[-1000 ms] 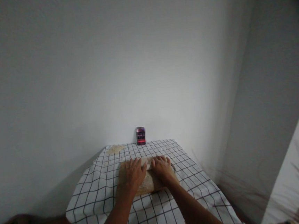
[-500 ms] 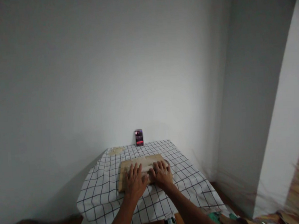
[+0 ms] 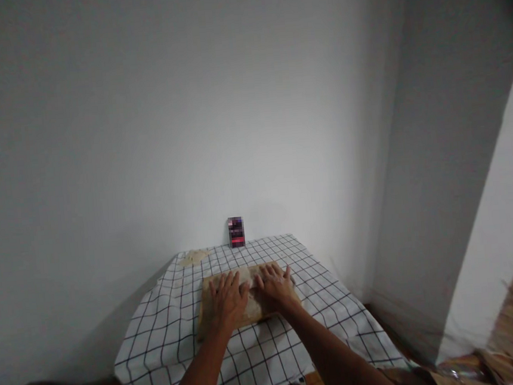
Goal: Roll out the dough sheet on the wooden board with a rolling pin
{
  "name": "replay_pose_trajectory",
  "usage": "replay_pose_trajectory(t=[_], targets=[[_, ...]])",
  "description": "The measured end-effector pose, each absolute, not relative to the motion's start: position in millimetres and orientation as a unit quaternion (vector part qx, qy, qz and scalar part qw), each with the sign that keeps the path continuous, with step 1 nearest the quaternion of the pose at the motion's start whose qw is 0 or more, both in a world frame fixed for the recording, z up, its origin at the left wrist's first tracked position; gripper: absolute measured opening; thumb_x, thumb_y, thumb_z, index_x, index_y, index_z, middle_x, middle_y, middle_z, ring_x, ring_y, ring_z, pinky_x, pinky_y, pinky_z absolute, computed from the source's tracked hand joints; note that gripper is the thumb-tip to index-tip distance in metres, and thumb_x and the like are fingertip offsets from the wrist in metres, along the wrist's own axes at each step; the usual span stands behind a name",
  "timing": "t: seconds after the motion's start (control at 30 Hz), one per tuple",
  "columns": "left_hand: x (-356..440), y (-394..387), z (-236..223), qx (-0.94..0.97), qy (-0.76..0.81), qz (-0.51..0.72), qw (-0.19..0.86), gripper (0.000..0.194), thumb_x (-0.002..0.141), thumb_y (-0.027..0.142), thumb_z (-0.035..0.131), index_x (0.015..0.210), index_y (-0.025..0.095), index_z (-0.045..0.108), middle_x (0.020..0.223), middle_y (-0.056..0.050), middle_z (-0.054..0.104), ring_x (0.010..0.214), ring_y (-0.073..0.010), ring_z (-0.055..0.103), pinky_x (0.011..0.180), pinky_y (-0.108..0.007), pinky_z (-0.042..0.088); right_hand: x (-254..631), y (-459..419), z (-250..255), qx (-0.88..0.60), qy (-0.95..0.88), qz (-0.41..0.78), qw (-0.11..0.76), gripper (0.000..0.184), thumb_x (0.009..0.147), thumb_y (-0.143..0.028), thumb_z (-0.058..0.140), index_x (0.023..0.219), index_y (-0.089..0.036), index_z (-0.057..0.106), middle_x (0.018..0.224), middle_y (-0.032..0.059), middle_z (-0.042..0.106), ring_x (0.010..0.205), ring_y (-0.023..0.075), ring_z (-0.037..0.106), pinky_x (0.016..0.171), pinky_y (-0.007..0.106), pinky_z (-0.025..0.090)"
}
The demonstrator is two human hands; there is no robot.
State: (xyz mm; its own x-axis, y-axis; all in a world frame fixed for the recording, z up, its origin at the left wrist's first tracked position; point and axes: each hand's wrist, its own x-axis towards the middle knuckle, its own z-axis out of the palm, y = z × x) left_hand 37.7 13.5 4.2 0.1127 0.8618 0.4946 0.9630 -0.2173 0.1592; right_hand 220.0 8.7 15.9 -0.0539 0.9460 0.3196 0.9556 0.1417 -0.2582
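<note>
A wooden board (image 3: pixel 204 317) dusted with whitish flour lies on the checked cloth in front of me. Over its left half, my left hand (image 3: pixel 230 296) is laid palm down with the fingers spread. My right hand (image 3: pixel 276 286) rests the same way across the right half, its fingers also apart. Pale dough-like material (image 3: pixel 250 304) shows between the hands. A small dark end sticks out just right of my right hand; what lies under the palms is mostly hidden.
The white cloth with dark grid lines (image 3: pixel 160 327) covers the table. A thin pale flat piece (image 3: pixel 194 257) lies at its far left corner. A phone (image 3: pixel 236 232) stands against the white wall behind. Bags or wrappings (image 3: pixel 461 372) sit low at the right.
Both hands have slid forward on the board, and the right hand's fingers have straightened and spread out. The view has shifted slightly.
</note>
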Motion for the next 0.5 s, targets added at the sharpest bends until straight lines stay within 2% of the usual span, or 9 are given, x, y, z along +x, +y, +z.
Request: replay_pose_trajectory(t=[0.13,0.23,0.33,0.43,0.5], targets=[[41,46,16,-0.736,-0.627,-0.237,0.094,0.053,0.114,0.046,0.048,0.154,0.025,0.076,0.162,-0.016,0.072,0.161,-0.0450,0.055,0.139,-0.081,0.026,223,39,23,-0.624,-0.760,-0.050,0.174,0.048,0.123,-0.037,0.035,0.158,-0.031,0.066,0.169,0.0174,0.062,0.156,0.0397,0.053,0.131,0.087,0.016],[43,73,25,-0.737,-0.630,-0.224,0.097,0.053,0.115,0.047,0.046,0.150,0.024,0.078,0.156,-0.018,0.076,0.159,-0.0461,0.057,0.138,-0.084,0.022,222,67,29,-0.618,-0.771,-0.053,0.146,0.049,0.123,-0.032,0.034,0.163,-0.031,0.060,0.159,0.0183,0.069,0.144,0.0372,0.064,0.129,0.087,0.019],[45,99,34,-0.730,-0.648,-0.206,0.072,0.054,0.116,0.051,0.041,0.148,0.027,0.079,0.155,-0.016,0.077,0.157,-0.0441,0.059,0.138,-0.082,0.023,218,96,38,-0.658,-0.738,-0.009,0.150,0.051,0.125,-0.044,0.030,0.157,-0.028,0.066,0.150,0.0184,0.075,0.136,0.0371,0.070,0.129,0.080,0.028],[44,121,44,-0.724,-0.665,-0.182,0.030,0.062,0.117,0.061,0.034,0.149,0.028,0.077,0.159,-0.015,0.075,0.154,-0.0413,0.061,0.136,-0.078,0.030,216,121,45,-0.698,-0.697,0.038,0.163,0.066,0.124,-0.059,0.024,0.143,-0.021,0.075,0.145,0.0210,0.078,0.137,0.0367,0.071,0.128,0.070,0.035],[44,134,49,-0.726,-0.669,-0.160,0.000,0.069,0.116,0.067,0.029,0.150,0.028,0.075,0.162,-0.015,0.073,0.157,-0.0414,0.059,0.134,-0.076,0.034,216,135,47,-0.705,-0.688,0.060,0.164,0.069,0.124,-0.061,0.024,0.143,-0.017,0.074,0.145,0.0222,0.077,0.138,0.0364,0.071,0.126,0.064,0.040]])
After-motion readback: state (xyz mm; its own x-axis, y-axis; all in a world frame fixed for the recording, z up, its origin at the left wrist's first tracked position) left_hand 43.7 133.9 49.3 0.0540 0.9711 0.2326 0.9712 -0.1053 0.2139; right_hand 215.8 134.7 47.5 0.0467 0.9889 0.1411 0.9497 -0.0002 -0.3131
